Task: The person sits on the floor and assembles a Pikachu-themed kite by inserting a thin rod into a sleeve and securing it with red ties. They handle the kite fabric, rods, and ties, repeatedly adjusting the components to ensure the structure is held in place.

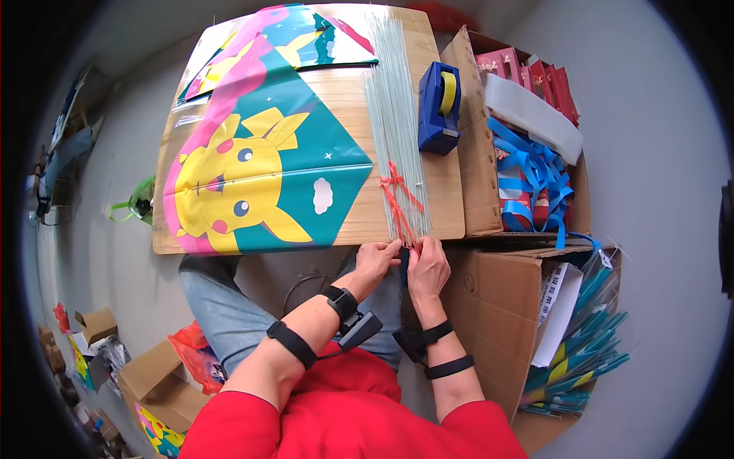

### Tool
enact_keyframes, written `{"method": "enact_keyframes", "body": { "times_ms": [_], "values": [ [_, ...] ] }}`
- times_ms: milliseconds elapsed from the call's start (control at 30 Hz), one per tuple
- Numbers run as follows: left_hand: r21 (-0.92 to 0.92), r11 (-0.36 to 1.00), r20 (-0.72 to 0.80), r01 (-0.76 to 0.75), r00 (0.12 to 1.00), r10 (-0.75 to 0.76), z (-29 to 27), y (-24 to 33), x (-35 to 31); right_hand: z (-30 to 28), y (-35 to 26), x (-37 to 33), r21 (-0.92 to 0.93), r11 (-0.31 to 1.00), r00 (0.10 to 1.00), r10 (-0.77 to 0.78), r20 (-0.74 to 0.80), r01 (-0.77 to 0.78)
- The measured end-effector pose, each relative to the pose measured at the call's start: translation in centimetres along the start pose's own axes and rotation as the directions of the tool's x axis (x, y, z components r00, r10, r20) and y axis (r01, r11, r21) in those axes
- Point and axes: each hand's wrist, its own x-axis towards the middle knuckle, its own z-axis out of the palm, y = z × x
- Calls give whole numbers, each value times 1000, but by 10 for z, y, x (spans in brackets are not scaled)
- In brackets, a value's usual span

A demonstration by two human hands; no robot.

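Observation:
A bundle of thin pale rods (397, 138) lies lengthwise on the right part of a wooden board (348, 214). Red ribbon (395, 183) is tied round it towards its near end, with loose tails. At the board's near edge, my left hand (376, 258) and my right hand (428, 266) meet at the rod ends. Both sets of fingers are pinched together; I cannot make out whether a rod or a ribbon tail is between them. To the left lies a kite-shaped printed sheet (298, 180) with a yellow cartoon animal on green and pink.
More folded printed sheets (344, 42) lie at the board's far side. A blue tape dispenser (437, 126) stands right of the rods. Beyond it, an open carton (472, 153) holds red boxes and blue ribbon. Another carton (489, 314) nearer me holds rolled printed sheets (573, 359).

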Motion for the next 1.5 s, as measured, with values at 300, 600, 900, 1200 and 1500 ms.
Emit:
{"method": "enact_keyframes", "body": {
  "times_ms": [300, 600, 900, 1200, 1500],
  "values": [
    [-17, 991, -110, -130, 986, 127, -17, 2, -7, -7, 7, 4, 316, 935, 985, 171, -10, -159],
    [552, 745, -75, -375, 867, 492, -10, 14, -33, -7, 20, 24, 243, 965, 982, 132, -133, -97],
    [693, 128, 486, -710, 591, 644, -8, 50, -13, -4, 15, 28, 244, 967, 981, 121, -154, -81],
    [688, 99, 437, -719, 519, 734, -28, 35, -16, 7, -7, 53, 71, 996, 997, 53, 48, -56],
    [674, 271, 322, -687, 604, 729, -37, 34, -45, 8, -6, 57, 76, 988, 991, 129, 33, -131]
  ]
}}
